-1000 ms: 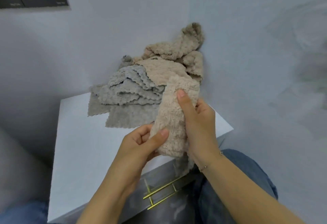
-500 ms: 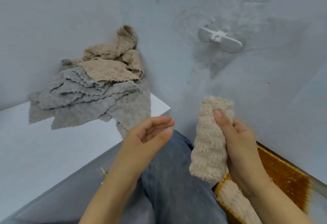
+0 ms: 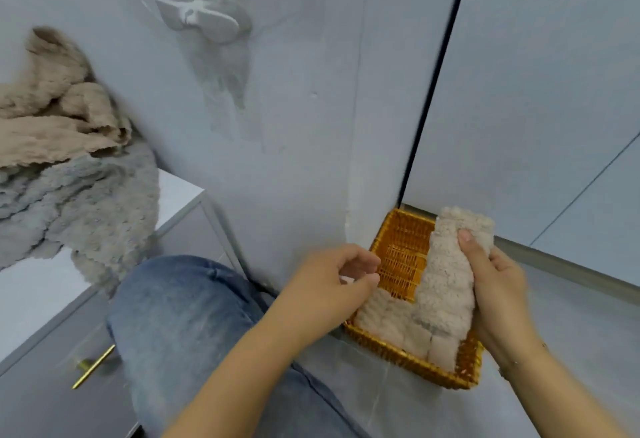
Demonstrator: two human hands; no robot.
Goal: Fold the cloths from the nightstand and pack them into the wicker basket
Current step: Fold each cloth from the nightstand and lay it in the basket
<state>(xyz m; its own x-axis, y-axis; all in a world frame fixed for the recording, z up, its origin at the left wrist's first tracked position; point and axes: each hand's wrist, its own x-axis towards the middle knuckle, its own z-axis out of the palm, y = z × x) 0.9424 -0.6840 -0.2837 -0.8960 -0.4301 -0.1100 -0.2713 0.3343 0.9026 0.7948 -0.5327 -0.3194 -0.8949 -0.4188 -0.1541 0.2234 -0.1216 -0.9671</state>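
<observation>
My right hand (image 3: 498, 288) grips a folded beige cloth (image 3: 450, 275) upright over the wicker basket (image 3: 398, 240), which stands on the floor in the wall corner. Folded beige cloths (image 3: 391, 323) lie along the basket's near side. My left hand (image 3: 332, 281) hovers at the basket's left rim, fingers loosely curled, holding nothing. A heap of unfolded beige cloths (image 3: 52, 126) and grey cloths (image 3: 79, 202) lies on the white nightstand (image 3: 176, 191) at the left.
My knee in blue jeans (image 3: 183, 316) sits between nightstand and basket. The nightstand drawer has a brass handle (image 3: 93, 366). A white hook (image 3: 201, 18) is fixed on the wall above. A dark door gap (image 3: 436, 74) runs down to the basket.
My view swung right from the nightstand to the basket. My left hand let go of the folded cloth; my right hand carried it down over the basket.
</observation>
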